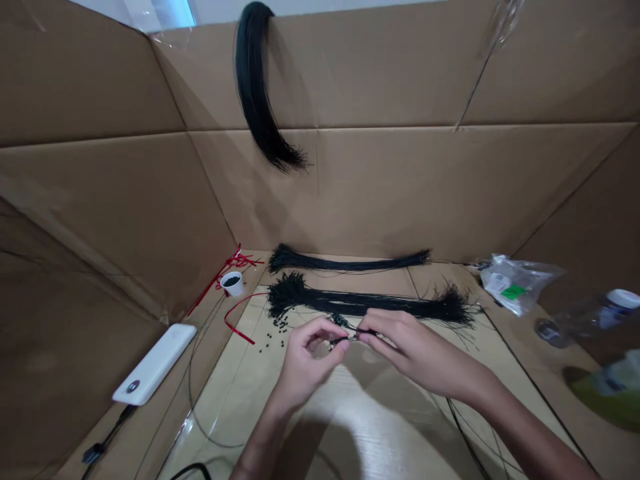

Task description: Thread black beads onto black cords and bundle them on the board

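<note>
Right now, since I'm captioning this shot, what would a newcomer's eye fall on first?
A long black hank of thin wires hangs down the cardboard wall at the top of the view. Below it, a slim black wire bundle and a thicker black wire bundle lie side by side. At the centre, the left hand and right hand pinch a thin black wire.

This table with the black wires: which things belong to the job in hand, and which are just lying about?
Seem part of the work: left hand, right hand, black wire they pinch, near bundle, far bundle, hanging bundle, small black bits, cup.

Seem just lying about: power bank, plastic bag, bottle, red strips.
</note>
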### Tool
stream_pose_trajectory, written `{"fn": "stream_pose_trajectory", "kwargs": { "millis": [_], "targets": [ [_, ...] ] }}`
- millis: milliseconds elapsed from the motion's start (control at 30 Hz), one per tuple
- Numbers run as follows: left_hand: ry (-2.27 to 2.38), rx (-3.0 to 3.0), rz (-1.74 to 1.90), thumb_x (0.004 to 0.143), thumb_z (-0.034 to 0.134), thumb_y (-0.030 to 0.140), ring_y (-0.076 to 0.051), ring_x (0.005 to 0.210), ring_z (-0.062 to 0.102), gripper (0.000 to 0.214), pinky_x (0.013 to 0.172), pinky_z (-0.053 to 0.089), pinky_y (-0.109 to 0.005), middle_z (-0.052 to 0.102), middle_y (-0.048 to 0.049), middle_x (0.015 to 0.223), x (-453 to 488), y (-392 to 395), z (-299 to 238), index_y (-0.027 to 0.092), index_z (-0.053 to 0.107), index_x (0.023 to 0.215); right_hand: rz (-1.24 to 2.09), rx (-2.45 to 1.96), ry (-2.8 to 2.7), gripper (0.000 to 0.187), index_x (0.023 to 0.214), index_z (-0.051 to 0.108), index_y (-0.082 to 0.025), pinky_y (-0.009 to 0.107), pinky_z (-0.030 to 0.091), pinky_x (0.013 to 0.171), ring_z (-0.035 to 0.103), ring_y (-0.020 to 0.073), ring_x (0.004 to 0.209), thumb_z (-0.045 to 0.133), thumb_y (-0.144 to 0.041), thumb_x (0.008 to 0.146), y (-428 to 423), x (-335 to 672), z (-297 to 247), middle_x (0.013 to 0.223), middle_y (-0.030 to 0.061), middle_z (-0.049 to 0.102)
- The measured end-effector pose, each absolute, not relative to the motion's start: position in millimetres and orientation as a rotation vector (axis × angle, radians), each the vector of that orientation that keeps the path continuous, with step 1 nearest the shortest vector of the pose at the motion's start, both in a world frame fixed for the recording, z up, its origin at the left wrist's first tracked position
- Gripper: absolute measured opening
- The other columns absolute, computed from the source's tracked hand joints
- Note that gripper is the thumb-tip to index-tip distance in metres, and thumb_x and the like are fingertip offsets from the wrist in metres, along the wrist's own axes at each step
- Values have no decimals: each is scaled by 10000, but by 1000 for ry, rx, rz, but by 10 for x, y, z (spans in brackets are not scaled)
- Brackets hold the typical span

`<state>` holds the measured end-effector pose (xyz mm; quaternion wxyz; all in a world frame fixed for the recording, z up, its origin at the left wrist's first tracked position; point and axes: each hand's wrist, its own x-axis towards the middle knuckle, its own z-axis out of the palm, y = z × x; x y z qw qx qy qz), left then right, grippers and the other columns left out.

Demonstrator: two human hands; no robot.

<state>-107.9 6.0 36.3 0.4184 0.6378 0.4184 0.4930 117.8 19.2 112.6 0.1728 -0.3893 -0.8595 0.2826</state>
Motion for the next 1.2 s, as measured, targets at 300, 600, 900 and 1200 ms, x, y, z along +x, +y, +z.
{"fn": "stream_pose_trajectory", "kwargs": {
  "millis": [300,600,900,1200],
  "targets": [
    [1236,2839,1188,994,688,268,-301,1214,599,336,1137,425,-518,683,-137,1245,-907,-222,753,149,570,1284,727,-1146,-2494,251,974,586,-212,339,473,804,604,209,887,407,-237,1148,-137,1326,1152,984,41,644],
    [1004,3291,651,1101,482,214,-239,793,548,233,769,445,-409,596,-56,855,-733,-420,779,170,594,902,615,-1062,-2583,319,895,535,-218,385,455,874,555,240,983,374,-270,1165,-466,1494,1224,966,46,665],
    [930,3281,596,1080,466,137,-244,781,493,263,707,358,-394,570,-62,837,-823,-542,918,187,574,846,522,-1179,-2578,380,869,575,-252,325,394,625,596,175,666,383,-399,1161,-631,1944,1107,800,-3,660],
    [1097,3184,818,1109,430,144,-230,776,429,293,708,334,-364,527,-46,808,-1321,-420,1091,191,559,850,261,-1247,-2455,410,806,576,-278,373,366,667,565,218,684,432,-491,1125,-674,2326,1314,758,27,614]
  ]
}}
